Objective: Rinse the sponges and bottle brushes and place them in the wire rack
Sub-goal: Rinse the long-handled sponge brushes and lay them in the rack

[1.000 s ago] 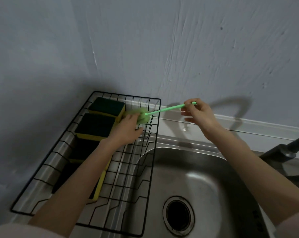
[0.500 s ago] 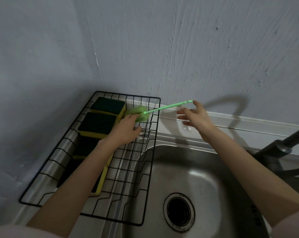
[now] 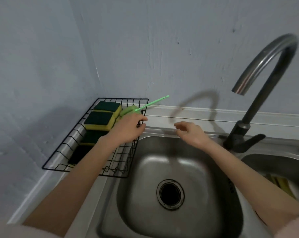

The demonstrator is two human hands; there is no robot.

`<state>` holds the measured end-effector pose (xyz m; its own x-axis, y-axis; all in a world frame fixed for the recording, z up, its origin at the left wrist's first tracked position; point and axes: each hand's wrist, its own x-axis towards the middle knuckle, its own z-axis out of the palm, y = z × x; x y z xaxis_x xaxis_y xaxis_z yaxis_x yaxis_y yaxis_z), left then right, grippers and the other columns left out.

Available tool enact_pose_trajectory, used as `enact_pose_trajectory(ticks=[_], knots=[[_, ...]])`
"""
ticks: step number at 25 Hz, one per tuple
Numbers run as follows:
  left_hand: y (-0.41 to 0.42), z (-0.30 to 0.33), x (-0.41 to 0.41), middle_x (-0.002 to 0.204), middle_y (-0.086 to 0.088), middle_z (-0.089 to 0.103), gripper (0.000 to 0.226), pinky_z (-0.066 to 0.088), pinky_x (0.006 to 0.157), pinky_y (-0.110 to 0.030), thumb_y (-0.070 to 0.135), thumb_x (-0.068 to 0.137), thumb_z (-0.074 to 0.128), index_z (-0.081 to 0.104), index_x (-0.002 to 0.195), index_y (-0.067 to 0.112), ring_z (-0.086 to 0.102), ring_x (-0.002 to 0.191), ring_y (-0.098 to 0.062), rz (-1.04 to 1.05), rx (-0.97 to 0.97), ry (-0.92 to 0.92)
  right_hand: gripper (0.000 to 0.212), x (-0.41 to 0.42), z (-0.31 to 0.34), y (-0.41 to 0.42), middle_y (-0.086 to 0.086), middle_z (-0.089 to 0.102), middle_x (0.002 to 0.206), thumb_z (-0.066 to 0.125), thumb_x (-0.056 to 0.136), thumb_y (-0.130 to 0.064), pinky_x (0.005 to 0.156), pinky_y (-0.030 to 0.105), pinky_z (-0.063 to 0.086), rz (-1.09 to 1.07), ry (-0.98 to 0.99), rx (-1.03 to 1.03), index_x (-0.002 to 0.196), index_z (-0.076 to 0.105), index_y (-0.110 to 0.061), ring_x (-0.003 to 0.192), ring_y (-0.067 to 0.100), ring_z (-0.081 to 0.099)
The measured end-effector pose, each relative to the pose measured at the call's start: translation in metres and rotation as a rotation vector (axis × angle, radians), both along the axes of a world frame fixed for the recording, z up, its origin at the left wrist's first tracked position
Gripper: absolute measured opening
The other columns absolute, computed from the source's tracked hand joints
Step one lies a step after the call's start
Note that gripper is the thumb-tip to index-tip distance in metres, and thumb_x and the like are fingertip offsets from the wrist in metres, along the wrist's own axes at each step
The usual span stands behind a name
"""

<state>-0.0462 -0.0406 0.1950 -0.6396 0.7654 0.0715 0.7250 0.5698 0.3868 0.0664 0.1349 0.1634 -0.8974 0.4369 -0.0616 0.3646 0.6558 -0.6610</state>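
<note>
A black wire rack point(image 3: 117, 176) sits on the drainboard left of the sink. Along its left side lie several yellow sponges with dark green tops, the far two point(image 3: 109, 107) point(image 3: 100, 120) in plain sight and the nearer ones partly hidden by my left forearm. A green bottle brush point(image 3: 128, 110) lies with its head in the rack's far right corner, and its thin handle slants up over the rim. My left hand point(image 3: 128, 128) hovers over the rack just below the brush head, fingers relaxed. My right hand point(image 3: 190, 133) hangs loosely over the sink's back rim, holding nothing.
The steel sink basin point(image 3: 162, 160) with its round drain point(image 3: 170, 194) lies below my hands. A curved faucet point(image 3: 265, 66) rises at the right. Further right, a second basin point(image 3: 282, 162) holds blurred yellow items. Grey walls close off the back and left.
My right hand has let go of the brush handle and dropped back toward the sink. The brush now lies in the rack corner. The view has swung right, revealing the faucet.
</note>
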Motion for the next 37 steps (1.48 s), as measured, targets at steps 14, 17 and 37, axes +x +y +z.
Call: enact_pose_trajectory(ticks=[14, 17, 37], knots=[[0.127, -0.05, 0.197, 0.119, -0.014, 0.059, 0.029, 0.043, 0.098, -0.043, 0.018, 0.088, 0.049, 0.056, 0.116, 0.013, 0.055, 0.111, -0.029, -0.134, 0.0, -0.151, 0.029, 0.197, -0.032, 0.113, 0.009, 0.065, 0.121, 0.049, 0.09, -0.015, 0.098, 0.029, 0.04, -0.045, -0.094, -0.002, 0.116, 0.061, -0.012, 0.115, 0.023, 0.058], [0.157, -0.063, 0.227, 0.122, -0.015, 0.057, 0.031, 0.043, 0.099, -0.04, 0.019, 0.089, 0.048, 0.053, 0.119, 0.012, 0.053, 0.113, -0.03, -0.145, -0.024, -0.17, 0.029, 0.223, -0.04, 0.139, 0.009, 0.065, 0.121, 0.049, 0.09, -0.014, 0.099, 0.029, 0.041, -0.049, -0.14, 0.005, 0.116, 0.06, -0.011, 0.114, 0.022, 0.058], [0.333, -0.172, 0.297, 0.139, -0.017, 0.043, 0.051, 0.039, 0.104, -0.04, 0.014, 0.088, 0.052, 0.032, 0.135, 0.008, 0.043, 0.127, -0.03, -0.183, -0.194, -0.692, 0.064, 0.255, -0.166, 0.284, 0.022, 0.039, 0.135, 0.056, 0.085, -0.036, 0.1, 0.047, 0.039, -0.313, -0.512, -0.135, 0.137, 0.027, -0.013, 0.124, 0.039, 0.04]])
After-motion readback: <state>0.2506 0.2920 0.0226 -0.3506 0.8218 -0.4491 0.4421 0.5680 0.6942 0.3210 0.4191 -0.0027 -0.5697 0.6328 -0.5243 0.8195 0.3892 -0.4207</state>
